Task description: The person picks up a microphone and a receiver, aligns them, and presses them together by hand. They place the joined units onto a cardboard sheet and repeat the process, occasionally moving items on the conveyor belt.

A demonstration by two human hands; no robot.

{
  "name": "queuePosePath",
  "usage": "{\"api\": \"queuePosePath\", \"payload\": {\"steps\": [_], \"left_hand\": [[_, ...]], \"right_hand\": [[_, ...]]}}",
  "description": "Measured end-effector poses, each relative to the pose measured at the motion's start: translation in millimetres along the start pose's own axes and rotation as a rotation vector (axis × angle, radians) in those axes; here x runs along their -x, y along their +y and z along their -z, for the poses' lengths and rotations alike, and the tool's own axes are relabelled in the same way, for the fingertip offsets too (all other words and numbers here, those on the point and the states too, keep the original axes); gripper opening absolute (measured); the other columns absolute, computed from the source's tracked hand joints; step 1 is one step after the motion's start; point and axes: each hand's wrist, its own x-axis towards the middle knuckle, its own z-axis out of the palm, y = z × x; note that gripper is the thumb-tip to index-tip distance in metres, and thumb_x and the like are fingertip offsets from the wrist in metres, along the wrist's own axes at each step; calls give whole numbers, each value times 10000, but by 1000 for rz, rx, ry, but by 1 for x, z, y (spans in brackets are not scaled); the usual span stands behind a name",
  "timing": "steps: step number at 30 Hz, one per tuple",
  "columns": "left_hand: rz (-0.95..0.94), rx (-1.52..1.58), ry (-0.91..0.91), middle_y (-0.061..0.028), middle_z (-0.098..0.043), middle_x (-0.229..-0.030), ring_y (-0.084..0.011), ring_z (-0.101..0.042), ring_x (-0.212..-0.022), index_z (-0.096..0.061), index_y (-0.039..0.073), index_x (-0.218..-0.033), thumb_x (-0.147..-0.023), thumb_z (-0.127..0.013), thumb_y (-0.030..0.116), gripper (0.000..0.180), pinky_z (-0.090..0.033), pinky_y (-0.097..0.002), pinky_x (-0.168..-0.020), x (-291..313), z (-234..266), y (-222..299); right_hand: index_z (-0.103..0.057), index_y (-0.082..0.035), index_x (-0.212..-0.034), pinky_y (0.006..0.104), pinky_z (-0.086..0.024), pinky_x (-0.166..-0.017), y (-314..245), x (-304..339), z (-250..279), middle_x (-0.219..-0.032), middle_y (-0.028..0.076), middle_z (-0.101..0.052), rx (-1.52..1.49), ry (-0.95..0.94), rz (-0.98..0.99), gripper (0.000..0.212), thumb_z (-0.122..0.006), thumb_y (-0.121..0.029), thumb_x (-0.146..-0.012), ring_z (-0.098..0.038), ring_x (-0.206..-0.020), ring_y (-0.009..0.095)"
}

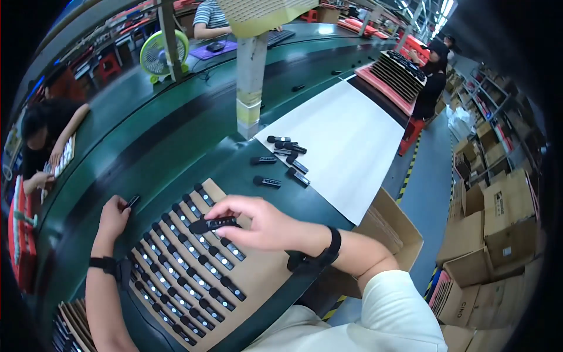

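Black stick-shaped gadgets (193, 258) lie in neat rows on a brown cardboard tray (264, 273) on the green bench. The right hand (258, 223) pinches one gadget (214, 224) between fingertips just above the rows. The left hand (113, 216) grips another (133, 202) at the tray's far corner.

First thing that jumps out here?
The tan tray at bottom centre, packed with rows of small black devices. The right hand hovers over it pinching one device, while the left hand holds another at the tray's left edge. Beyond, loose devices lie where the green bench meets a white sheet.
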Motion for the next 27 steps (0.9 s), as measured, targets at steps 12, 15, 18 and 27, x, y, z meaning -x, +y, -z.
{"api": "queuePosePath", "payload": {"steps": [12, 15, 18, 27], "left_hand": [[121, 1191, 303, -30, -590, -920, -109, -581, -807, -570, -15, -1159, -928, -579, 26, 234, -514, -266, -803, 131, 31, 81], [78, 1376, 283, -59, -596, -944, -130, -595, -830, -554, -27, -1155, -920, -598, 38, 248, -529, -294, -823, 176, 24, 86], [54, 1377, 328, -81, -598, -959, -157, -610, -857, -536, -31, -1153, -915, -602, 40, 256, -525, -318, -852, 214, 13, 93], [161, 1180, 349, -120, -629, -973, -210, -656, -882, -556, -35, -1059, -815, -655, -35, 264, -532, -308, -820, 303, 3, 120]], "right_hand": [[-586, -21, -1173, 268, -473, -898, -8, 29, -50, -1130, 59, -598, -562, 50, -77, 274, -631, 19, -905, -578, -1043, 123], [-598, -23, -1153, 270, -466, -889, -12, 35, -60, -1112, 56, -605, -585, 35, -59, 260, -648, 4, -899, -574, -1043, 123], [-617, -27, -1128, 287, -461, -869, -16, 43, -66, -1066, 59, -617, -355, 44, -46, 251, -675, -20, -884, -577, -1018, 140], [-656, -11, -1095, 313, -471, -831, -24, 53, -91, -994, 94, -643, -112, -96, 57, 283, -728, -16, -822, -600, -908, 201]]}}
